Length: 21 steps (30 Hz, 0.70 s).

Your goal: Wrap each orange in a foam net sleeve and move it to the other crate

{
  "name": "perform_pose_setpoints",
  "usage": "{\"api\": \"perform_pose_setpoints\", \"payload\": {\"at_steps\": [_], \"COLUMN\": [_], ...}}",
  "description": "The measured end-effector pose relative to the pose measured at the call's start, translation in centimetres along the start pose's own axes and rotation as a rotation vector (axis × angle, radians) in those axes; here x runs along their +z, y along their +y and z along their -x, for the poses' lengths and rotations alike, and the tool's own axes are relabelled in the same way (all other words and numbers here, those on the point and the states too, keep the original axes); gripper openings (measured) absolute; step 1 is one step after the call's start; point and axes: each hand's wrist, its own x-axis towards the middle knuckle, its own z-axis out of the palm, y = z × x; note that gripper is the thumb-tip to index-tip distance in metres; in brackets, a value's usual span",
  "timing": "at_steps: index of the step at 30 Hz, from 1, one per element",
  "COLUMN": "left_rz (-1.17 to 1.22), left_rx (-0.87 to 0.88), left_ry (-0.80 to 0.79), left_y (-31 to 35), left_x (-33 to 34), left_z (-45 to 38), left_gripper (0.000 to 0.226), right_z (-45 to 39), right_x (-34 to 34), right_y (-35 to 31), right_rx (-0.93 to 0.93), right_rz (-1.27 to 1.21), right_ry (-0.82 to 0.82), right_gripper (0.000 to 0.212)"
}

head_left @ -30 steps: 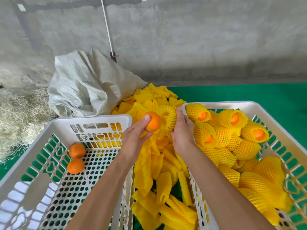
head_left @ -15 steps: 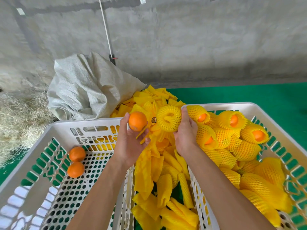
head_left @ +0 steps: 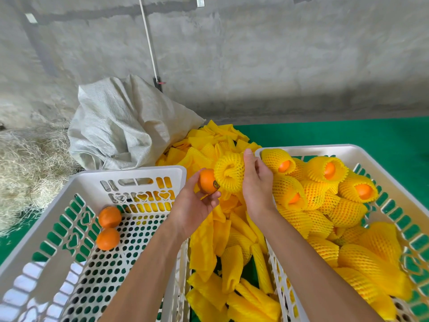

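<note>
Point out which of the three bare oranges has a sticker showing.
The orange held in the left hand, against the foam net sleeve: a dark sticker shows on it. The two oranges in the left crate show none.

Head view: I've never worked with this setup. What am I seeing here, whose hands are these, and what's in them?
No machine here: a camera worn on a person's head looks down at their bare hands. The left hand holds a bare orange. The right hand holds a yellow foam net sleeve, bunched open right beside it. The left crate holds two unwrapped oranges. The right crate is filled with wrapped oranges. Spare sleeves lie piled between the crates, with a white sack behind.
</note>
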Motion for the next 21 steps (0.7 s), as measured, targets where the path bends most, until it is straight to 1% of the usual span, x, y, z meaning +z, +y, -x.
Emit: {"api": "perform_pose_setpoints", "payload": {"at_steps": [3, 5, 7, 9, 10, 13, 14, 15, 16, 18, 21], "left_rz": [-0.101, -0.164, -0.18, -0.192, -0.194, -0.23, -0.256, -0.271, -0.269, -0.237, -0.218], "left_rx": [0.016, 0.05, 0.072, 0.087, 0.094, 0.093, 0.086, 0.076, 0.061, 0.042, 0.06], "left_ry": [-0.106, -0.155, -0.171, -0.172, -0.173, -0.171, -0.159, -0.137, -0.109, -0.068, -0.05], "left_y": [0.1, 0.1, 0.0, -0.2, -0.3, -0.3, -0.4, -0.4, -0.4, -0.4, -0.3], "left_x": [0.1, 0.1, 0.1, 0.1, 0.1, 0.1, 0.2, 0.2, 0.3, 0.3, 0.3], "left_z": [0.4, 0.7, 0.8, 0.8, 0.7, 0.8, 0.8, 0.8, 0.7, 0.5, 0.4], "left_gripper": [0.05, 0.034, 0.019, 0.012, 0.013, 0.018, 0.025, 0.036, 0.047, 0.062, 0.077], "right_z": [0.0, -0.1, -0.1, -0.2, -0.2, -0.7, -0.9, -1.0, -1.2, -1.3, -1.1], "right_x": [0.0, 0.1, 0.1, 0.0, 0.0, -0.1, -0.2, -0.2, -0.3, -0.5, -0.9], "right_y": [0.3, 0.5, 0.7, 0.8, 0.8, 0.4, 0.2, 0.0, -0.1, 0.1, 0.5], "right_rx": [-0.038, -0.037, -0.025, 0.003, 0.033, 0.219, 0.281, 0.319, 0.328, 0.287, 0.108], "right_rz": [0.027, 0.03, 0.047, 0.05, 0.041, -0.104, -0.165, -0.202, -0.213, -0.19, -0.048], "right_ry": [0.001, 0.002, 0.008, 0.014, 0.023, 0.073, 0.098, 0.128, 0.161, 0.214, 0.225], "right_gripper": [0.05, 0.05, 0.051, 0.051, 0.05, 0.048, 0.042, 0.036, 0.031, 0.034, 0.046]}}
